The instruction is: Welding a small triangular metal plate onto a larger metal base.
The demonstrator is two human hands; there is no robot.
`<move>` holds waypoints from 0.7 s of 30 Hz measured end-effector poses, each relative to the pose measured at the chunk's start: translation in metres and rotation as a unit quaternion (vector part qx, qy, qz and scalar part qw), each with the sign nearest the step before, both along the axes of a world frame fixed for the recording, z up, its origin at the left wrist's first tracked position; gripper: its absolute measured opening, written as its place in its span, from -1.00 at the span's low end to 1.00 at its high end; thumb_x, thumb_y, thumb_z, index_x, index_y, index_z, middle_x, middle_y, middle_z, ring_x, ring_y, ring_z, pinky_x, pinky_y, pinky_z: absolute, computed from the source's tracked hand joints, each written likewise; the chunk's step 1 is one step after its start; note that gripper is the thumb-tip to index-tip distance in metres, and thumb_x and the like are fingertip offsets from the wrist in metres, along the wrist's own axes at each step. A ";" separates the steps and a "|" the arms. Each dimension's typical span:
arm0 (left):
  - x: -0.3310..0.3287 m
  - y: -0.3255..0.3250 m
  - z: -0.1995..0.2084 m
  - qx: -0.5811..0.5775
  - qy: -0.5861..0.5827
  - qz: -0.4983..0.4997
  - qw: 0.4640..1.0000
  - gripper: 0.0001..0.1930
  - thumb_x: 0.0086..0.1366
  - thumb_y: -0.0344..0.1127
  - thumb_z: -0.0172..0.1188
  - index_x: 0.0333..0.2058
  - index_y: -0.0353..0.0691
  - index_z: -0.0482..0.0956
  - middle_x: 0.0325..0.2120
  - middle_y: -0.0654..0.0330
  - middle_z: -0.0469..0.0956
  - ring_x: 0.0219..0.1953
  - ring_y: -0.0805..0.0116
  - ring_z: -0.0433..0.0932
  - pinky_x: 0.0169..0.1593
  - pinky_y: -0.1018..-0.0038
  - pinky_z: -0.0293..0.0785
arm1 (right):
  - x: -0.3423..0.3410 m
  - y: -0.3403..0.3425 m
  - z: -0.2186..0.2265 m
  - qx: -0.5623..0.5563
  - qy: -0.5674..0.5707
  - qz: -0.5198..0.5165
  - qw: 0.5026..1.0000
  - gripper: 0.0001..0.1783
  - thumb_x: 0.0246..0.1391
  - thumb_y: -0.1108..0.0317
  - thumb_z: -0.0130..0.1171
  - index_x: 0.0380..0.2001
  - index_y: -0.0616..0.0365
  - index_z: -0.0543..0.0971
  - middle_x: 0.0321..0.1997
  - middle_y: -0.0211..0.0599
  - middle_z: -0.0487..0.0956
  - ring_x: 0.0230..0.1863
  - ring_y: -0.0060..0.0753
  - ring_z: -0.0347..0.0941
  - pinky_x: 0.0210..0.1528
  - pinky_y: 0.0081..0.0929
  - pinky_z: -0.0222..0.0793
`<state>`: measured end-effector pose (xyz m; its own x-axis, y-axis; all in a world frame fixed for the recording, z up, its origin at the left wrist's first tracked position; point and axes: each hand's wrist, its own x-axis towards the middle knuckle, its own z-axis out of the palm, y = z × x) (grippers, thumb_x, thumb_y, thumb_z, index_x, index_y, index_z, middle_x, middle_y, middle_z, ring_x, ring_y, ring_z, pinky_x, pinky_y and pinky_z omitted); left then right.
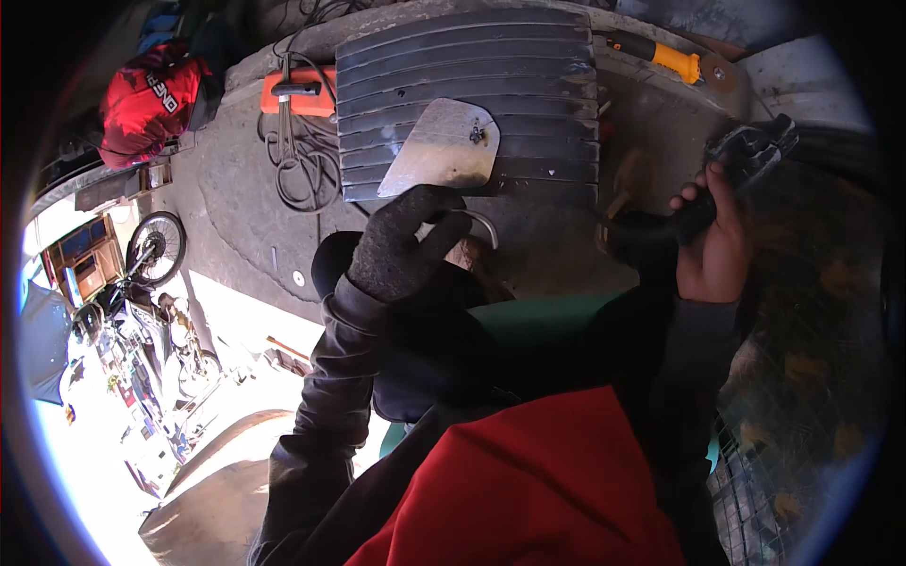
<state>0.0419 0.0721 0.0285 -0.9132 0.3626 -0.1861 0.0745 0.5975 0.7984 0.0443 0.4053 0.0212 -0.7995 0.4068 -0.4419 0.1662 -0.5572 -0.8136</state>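
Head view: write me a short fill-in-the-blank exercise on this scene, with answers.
The left hand wears a dark ____; the right hand wears none.
The pale plate lies on ____ of the dark slats.
The co-worker's shirt is mainly ____.
The motorcycle shows near the picture's ____ edge.
Missing words: glove; top; red; left.

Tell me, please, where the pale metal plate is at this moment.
In the head view, the pale metal plate lies at the upper middle, on the dark slatted surface, just beyond the gloved left hand.
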 end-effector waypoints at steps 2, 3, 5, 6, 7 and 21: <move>-0.010 -0.011 -0.009 -0.008 0.176 0.087 0.981 -0.81 0.31 -0.39 0.18 -0.13 -0.30 0.56 -0.13 0.07 0.59 -0.13 0.30 0.58 -0.05 0.41 0.45 | 0.001 -0.004 -0.003 -0.015 0.017 0.007 1.000 -0.75 0.16 0.33 0.25 -0.12 0.05 0.48 -0.31 -0.45 0.40 -0.32 -0.55 0.40 -0.30 -0.51 0.40; -0.011 -0.016 -0.013 -0.062 0.177 0.126 0.974 -0.68 0.32 -0.31 0.19 0.00 -0.29 0.49 -0.18 0.02 0.60 -0.02 0.07 0.56 0.01 0.28 0.47 | 0.001 -0.006 -0.005 -0.009 0.029 0.016 0.999 -0.75 0.16 0.33 0.25 -0.12 0.05 0.48 -0.31 -0.45 0.40 -0.32 -0.55 0.40 -0.30 -0.51 0.40; 0.000 -0.016 -0.023 -0.086 0.175 0.154 0.969 -0.67 0.33 -0.29 0.17 0.02 -0.28 0.48 -0.18 0.01 0.60 -0.03 0.04 0.56 0.01 0.26 0.47 | 0.002 -0.011 -0.007 0.014 0.030 0.014 0.999 -0.75 0.15 0.33 0.26 -0.13 0.06 0.47 -0.31 -0.44 0.41 -0.34 -0.55 0.40 -0.34 -0.49 0.40; 0.007 -0.014 -0.028 -0.127 0.124 0.196 0.964 -0.65 0.35 -0.26 0.15 0.04 -0.28 0.46 -0.17 -0.01 0.60 -0.04 0.01 0.56 0.01 0.24 0.47 | 0.003 -0.014 -0.007 0.013 0.030 0.018 0.999 -0.75 0.15 0.33 0.26 -0.13 0.06 0.47 -0.31 -0.44 0.41 -0.34 -0.55 0.40 -0.34 -0.49 0.40; 0.018 -0.009 -0.031 -0.128 0.139 0.194 0.962 -0.66 0.37 -0.20 0.10 0.02 -0.28 0.46 -0.16 -0.01 0.60 -0.06 -0.04 0.56 0.00 0.21 0.48 | 0.003 -0.016 -0.008 0.015 0.021 0.014 1.000 -0.75 0.15 0.33 0.27 -0.14 0.06 0.46 -0.31 -0.44 0.41 -0.36 -0.55 0.40 -0.35 -0.49 0.40; 0.031 0.025 -0.020 0.116 0.011 0.245 0.962 -0.85 0.36 -0.29 0.14 -0.21 -0.24 0.53 -0.28 0.20 0.60 -0.18 0.43 0.56 -0.09 0.45 0.44 | 0.012 -0.021 -0.002 0.008 0.017 0.017 1.000 -0.73 0.14 0.35 0.26 -0.12 0.04 0.43 -0.31 -0.43 0.38 -0.36 -0.52 0.39 -0.37 -0.49 0.39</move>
